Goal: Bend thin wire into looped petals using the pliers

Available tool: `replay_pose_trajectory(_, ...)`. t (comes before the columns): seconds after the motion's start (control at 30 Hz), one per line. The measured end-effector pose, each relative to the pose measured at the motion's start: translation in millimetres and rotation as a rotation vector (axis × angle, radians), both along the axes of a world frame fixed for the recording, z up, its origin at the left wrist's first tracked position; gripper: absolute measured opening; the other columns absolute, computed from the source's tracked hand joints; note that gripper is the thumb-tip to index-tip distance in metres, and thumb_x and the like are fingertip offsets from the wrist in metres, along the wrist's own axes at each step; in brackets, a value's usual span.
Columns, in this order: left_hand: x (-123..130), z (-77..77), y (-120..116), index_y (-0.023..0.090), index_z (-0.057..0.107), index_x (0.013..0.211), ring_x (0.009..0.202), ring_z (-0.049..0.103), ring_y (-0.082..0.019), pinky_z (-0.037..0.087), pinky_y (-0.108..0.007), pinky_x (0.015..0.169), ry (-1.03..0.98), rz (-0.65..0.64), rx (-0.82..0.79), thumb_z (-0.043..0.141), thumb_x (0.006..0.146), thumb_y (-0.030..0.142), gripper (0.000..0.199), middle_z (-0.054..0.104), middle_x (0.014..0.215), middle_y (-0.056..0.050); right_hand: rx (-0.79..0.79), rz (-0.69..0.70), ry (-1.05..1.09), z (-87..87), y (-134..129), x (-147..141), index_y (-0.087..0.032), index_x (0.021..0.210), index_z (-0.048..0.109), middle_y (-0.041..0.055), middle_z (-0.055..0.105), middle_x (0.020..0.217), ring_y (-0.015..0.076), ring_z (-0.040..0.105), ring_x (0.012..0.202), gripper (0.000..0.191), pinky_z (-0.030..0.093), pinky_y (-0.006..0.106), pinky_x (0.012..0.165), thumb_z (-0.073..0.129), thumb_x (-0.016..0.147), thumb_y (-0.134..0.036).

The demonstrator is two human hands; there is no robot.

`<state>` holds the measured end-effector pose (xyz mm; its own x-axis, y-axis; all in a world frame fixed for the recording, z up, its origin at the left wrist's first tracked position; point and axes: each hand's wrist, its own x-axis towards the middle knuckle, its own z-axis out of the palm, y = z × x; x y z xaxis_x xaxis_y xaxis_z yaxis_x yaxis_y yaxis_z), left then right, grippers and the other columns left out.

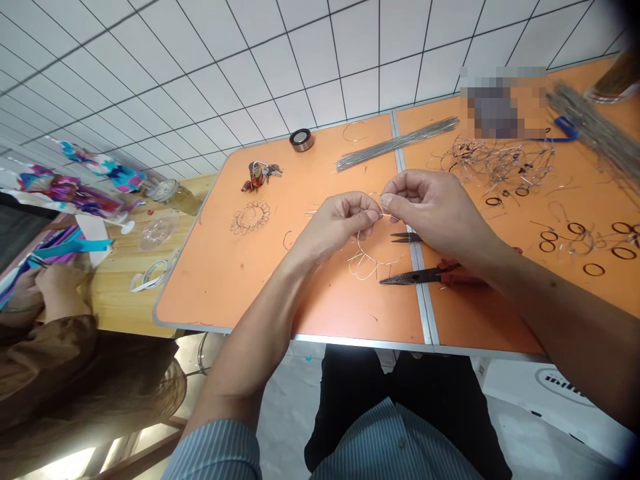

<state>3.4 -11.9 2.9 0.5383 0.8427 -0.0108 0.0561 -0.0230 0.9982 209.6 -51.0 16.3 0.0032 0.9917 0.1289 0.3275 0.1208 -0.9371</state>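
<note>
My left hand [351,217] and my right hand [417,197] meet above the orange table, thumbs and forefingers pinching a thin wire ring [373,261]. Small petal-like loops stand out from the ring's lower left side. Under my right hand lie pliers [413,277] with red handles, partly covered by the wrist. Just above them, the dark tips of a second tool [406,237] show, the rest hidden by the hand. To the left rests a finished-looking looped wire ring [251,218]. The fine wire ends between my fingertips are too small to make out.
A roll of tape [301,140], keys [261,175] and a bundle of straight wires [397,143] lie toward the wall. Tangled wire [495,163] and several dark rings [594,269] spread at right. At left, another person's hands [60,283] work beside a wooden table [125,307].
</note>
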Motion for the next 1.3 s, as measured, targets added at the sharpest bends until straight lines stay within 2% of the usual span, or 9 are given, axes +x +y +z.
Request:
replay_pose_trajectory(0.23, 0, -4.3, 2, 0.02, 0.074, 0.084, 0.061, 0.055, -0.009, 0.047, -0.026, 0.064, -0.012, -0.056, -0.045, 0.096, 0.084, 0.036, 0.028, 0.065, 0.068, 0.003, -0.063, 0.061, 0.116, 0.7, 1, 4, -0.025, 0.086, 0.079, 0.0015, 0.075, 0.08, 0.0172, 0.064, 0.072, 0.014, 0.05, 0.032, 0.065, 0.091, 0.094, -0.027)
replay_pose_trajectory(0.4, 0, -4.9, 3, 0.019, 0.075, 0.082, 0.061, 0.054, -0.009, 0.045, -0.026, 0.063, -0.027, -0.095, -0.086, 0.103, 0.08, 0.043, 0.037, 0.065, 0.068, 0.002, -0.15, 0.226, 0.225, -12.4, 10, 18, -0.024, 0.094, 0.088, 0.0027, 0.079, 0.084, 0.0158, 0.065, 0.076, 0.02, 0.055, 0.029, 0.069, 0.094, 0.097, -0.043)
replay_pose_trajectory(0.47, 0, -5.0, 4, 0.019, 0.076, 0.081, 0.061, 0.055, -0.009, 0.044, -0.026, 0.062, -0.026, -0.119, -0.104, 0.105, 0.078, 0.045, 0.039, 0.065, 0.068, 0.002, -0.213, 0.297, 0.318, -18.2, 14, 23, -0.025, 0.096, 0.089, 0.0031, 0.08, 0.085, 0.0155, 0.064, 0.075, 0.026, 0.056, 0.028, 0.067, 0.1, 0.092, -0.048)
replay_pose_trajectory(0.57, 0, -5.3, 4, 0.019, 0.077, 0.081, 0.061, 0.053, -0.009, 0.044, -0.027, 0.062, -0.015, -0.159, -0.127, 0.106, 0.077, 0.052, 0.044, 0.064, 0.068, 0.002, -0.295, 0.355, 0.447, -20.2, 18, 25, -0.025, 0.099, 0.088, 0.0034, 0.079, 0.087, 0.0149, 0.064, 0.072, 0.036, 0.057, 0.028, 0.064, 0.109, 0.08, -0.047)
replay_pose_trajectory(0.73, -2, -4.9, 2, 0.021, 0.074, 0.081, 0.06, 0.052, -0.011, 0.043, -0.029, 0.063, -0.012, -0.196, -0.195, 0.106, 0.077, 0.055, 0.047, 0.061, 0.064, 0.002, -0.29, 0.332, 0.461, -13.7, 15, 21, -0.027, 0.102, 0.086, 0.0002, 0.078, 0.088, 0.015, 0.067, 0.072, 0.04, 0.058, 0.029, 0.063, 0.11, 0.076, -0.044)
replay_pose_trajectory(0.93, -2, -5.3, 2, 0.022, 0.068, 0.068, 0.059, 0.051, -0.012, 0.035, -0.031, 0.06, -0.001, -0.248, -0.184, 0.1, 0.081, 0.064, 0.054, 0.064, 0.062, -0.001, -0.202, 0.399, 0.379, -17.8, 11, 18, -0.029, 0.118, 0.09, 0.0044, 0.087, 0.102, 0.0235, 0.08, 0.095, 0.044, 0.064, 0.034, 0.075, 0.103, 0.086, -0.055)
replay_pose_trajectory(1.07, 0, -6.1, 1, 0.022, 0.069, 0.069, 0.06, 0.052, -0.013, 0.039, -0.031, 0.061, -0.009, -0.248, -0.178, 0.101, 0.081, 0.064, 0.053, 0.064, 0.062, -0.001, -0.168, 0.389, 0.299, -16.1, 12, 15, -0.029, 0.12, 0.09, 0.0044, 0.087, 0.1, 0.0239, 0.079, 0.096, 0.039, 0.062, 0.034, 0.075, 0.096, 0.093, -0.056)
replay_pose_trajectory(1.2, 1, -4.5, 2, 0.021, 0.072, 0.08, 0.059, 0.055, -0.011, 0.041, -0.027, 0.06, -0.073, -0.089, -0.158, 0.104, 0.079, 0.051, 0.044, 0.065, 0.065, 0.001, -0.039, 0.22, 0.072, -5.5, 14, 28, -0.032, 0.129, 0.087, 0.0029, 0.084, 0.103, 0.0214, 0.075, 0.089, 0.035, 0.059, 0.035, 0.076, 0.087, 0.101, -0.051)
replay_pose_trajectory(1.3, -2, -4.3, 7, 0.02, 0.074, 0.084, 0.061, 0.06, -0.01, 0.045, -0.025, 0.061, -0.099, 0.12, -0.101, 0.106, 0.074, 0.043, 0.04, 0.069, 0.069, 0.002, 0.053, 0.141, -0.412, -0.7, 7, 52, -0.029, 0.122, 0.087, 0.0055, 0.083, 0.103, 0.0258, 0.073, 0.093, 0.027, 0.054, 0.039, 0.08, 0.086, 0.099, -0.043)
